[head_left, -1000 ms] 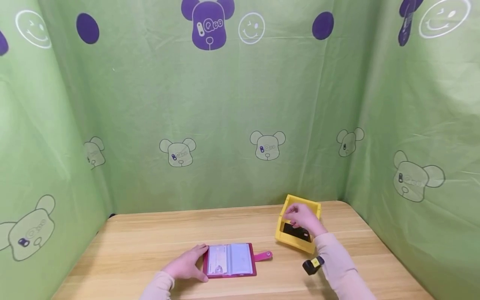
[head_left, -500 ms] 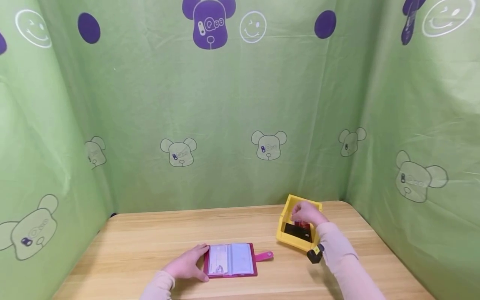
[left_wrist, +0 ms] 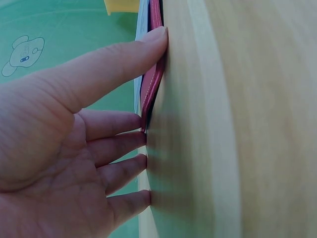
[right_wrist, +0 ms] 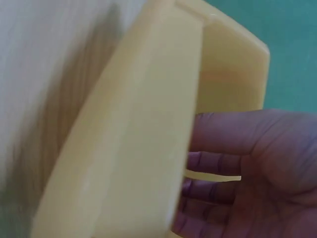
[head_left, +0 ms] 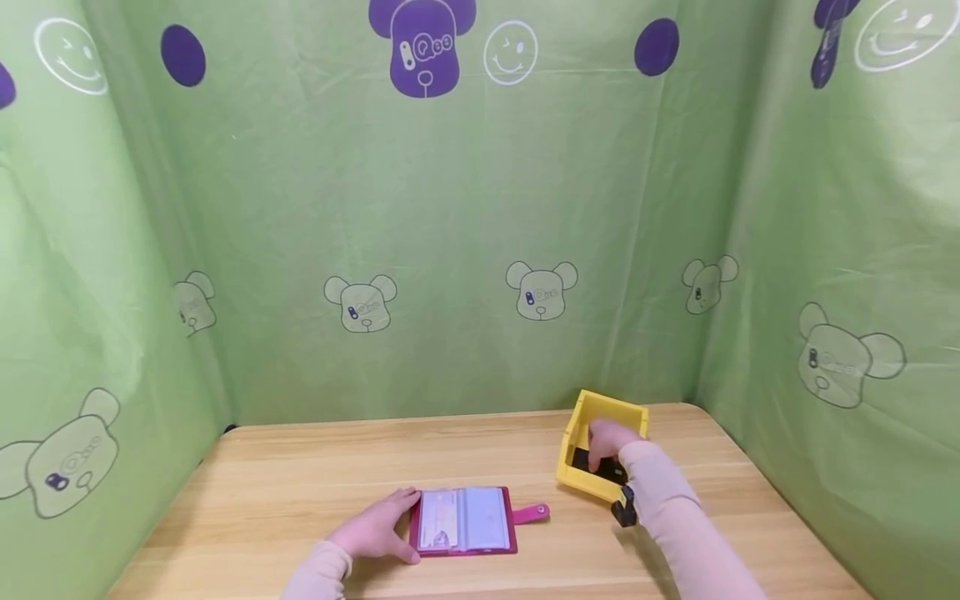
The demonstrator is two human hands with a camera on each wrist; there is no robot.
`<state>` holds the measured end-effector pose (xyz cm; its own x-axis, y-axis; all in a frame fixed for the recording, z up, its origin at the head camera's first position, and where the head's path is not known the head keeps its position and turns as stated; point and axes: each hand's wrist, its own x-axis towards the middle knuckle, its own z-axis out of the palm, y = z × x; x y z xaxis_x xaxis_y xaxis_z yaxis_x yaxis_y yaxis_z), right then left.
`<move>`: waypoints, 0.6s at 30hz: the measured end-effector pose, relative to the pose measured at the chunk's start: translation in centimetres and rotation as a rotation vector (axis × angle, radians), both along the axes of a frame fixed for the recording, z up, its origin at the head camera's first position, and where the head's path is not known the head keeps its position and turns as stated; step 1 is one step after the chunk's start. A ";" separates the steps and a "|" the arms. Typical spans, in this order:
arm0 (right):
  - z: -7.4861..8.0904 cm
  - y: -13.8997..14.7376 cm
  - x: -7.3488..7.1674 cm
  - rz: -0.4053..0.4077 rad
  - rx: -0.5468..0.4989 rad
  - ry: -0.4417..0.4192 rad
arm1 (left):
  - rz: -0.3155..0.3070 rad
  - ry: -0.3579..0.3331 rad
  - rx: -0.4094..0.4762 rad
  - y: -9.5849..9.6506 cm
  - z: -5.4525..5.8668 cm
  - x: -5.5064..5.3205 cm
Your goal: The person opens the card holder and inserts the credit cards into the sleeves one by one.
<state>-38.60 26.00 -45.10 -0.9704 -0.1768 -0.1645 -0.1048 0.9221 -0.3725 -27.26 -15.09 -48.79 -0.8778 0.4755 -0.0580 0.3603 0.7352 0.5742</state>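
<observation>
An open pink-red card holder (head_left: pixel 512 533) with clear plastic sleeves lies on the table; a printed card (head_left: pixel 438 521) shows in its left sleeve. At its left edge rests my left hand (head_left: pixel 378 527), fingers spread. In the left wrist view the thumb lies along the red cover's edge and the fingertips meet the tabletop. My right hand (head_left: pixel 611 439) reaches down into a yellow bin (head_left: pixel 592 485), over a black card (head_left: pixel 580 459) on its floor. The bin's wall hides the right fingertips in the right wrist view, so I cannot tell whether they pinch anything.
The holder's pink snap strap (head_left: pixel 532 513) points right, toward the bin. A black wrist device (head_left: pixel 624 507) hangs under the right forearm, beside the bin's near corner. Green printed curtains (head_left: pixel 450 358) stand behind and at both sides of the wooden table (head_left: pixel 315 467).
My right hand has gone lower into the yellow bin, toward its near side. A red item seen beside the black card half a second ago is now hidden. The left hand stays put.
</observation>
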 end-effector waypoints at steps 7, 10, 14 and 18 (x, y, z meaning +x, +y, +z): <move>-0.6 -0.4 -0.4 0.012 0.080 0.019 | -0.002 0.006 -0.001 -0.1 -0.2 -0.2; -0.7 -0.5 -0.4 -0.001 0.070 0.014 | -0.003 0.007 0.000 -0.1 -0.2 -0.2; -0.6 -0.6 -0.4 -0.008 0.057 0.007 | -0.009 0.017 -0.003 -0.2 0.0 -0.2; -0.6 -0.5 -0.4 -0.014 0.057 -0.008 | -0.014 0.023 -0.009 -0.2 0.0 -0.1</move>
